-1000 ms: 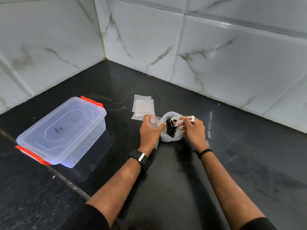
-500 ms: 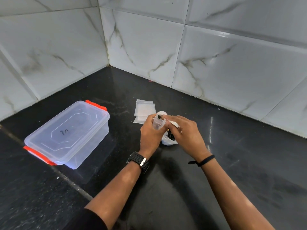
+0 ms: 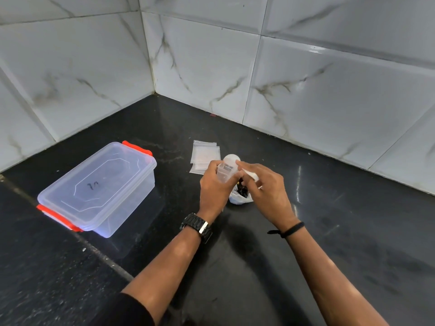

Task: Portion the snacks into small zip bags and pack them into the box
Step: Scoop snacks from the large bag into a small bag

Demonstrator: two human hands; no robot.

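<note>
Head view: left hand (image 3: 215,184) at frame centre grips a small clear zip bag (image 3: 224,172), mouth up. Right hand (image 3: 264,187) just beside it, fingers curled round a white scoop (image 3: 251,175) at the bag's mouth. Snack bag (image 3: 240,196) with dark pieces sits on the black counter (image 3: 306,243) under both hands. Spare zip bags (image 3: 204,155) lie just above. Lidded clear box (image 3: 98,187), red clips, centre left, well apart.

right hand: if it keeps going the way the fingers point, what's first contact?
Probably the small zip bag held open in the left hand; the right hand fingers point up-left at its mouth. Depth unclear.
</note>
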